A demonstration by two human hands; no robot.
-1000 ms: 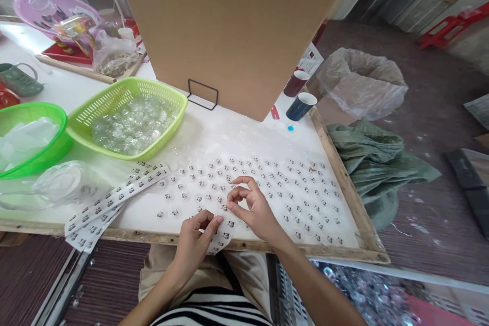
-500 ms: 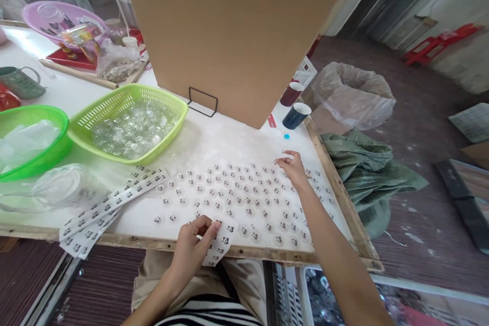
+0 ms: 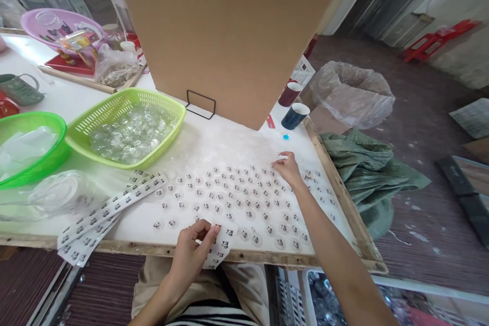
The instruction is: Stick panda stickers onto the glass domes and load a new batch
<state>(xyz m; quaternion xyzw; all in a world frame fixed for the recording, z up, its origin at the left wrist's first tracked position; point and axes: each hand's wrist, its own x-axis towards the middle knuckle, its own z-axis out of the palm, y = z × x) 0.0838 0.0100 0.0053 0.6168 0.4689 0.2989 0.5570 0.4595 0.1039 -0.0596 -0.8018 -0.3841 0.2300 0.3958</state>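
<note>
My left hand pinches a strip of white sticker sheet printed with small black-and-white panda faces, at the table's front edge. Farther forward on the right, my right hand is low over the tabletop, thumb and finger closed around a tiny panda sticker. Many small clear round pieces, bearing panda faces, lie in loose rows between and around both hands. More panda sticker strips lie crossed to the left, overhanging the front edge.
A yellow-green basket of clear pieces stands left, beside a green bowl. A large cardboard box blocks the back. Two mugs, one dark blue and one maroon, stand near the wooden right edge.
My right hand has shifted slightly left and nearer to me, fingers still pinched. My left hand keeps the sticker sheet almost in place. The view has tilted slightly.
</note>
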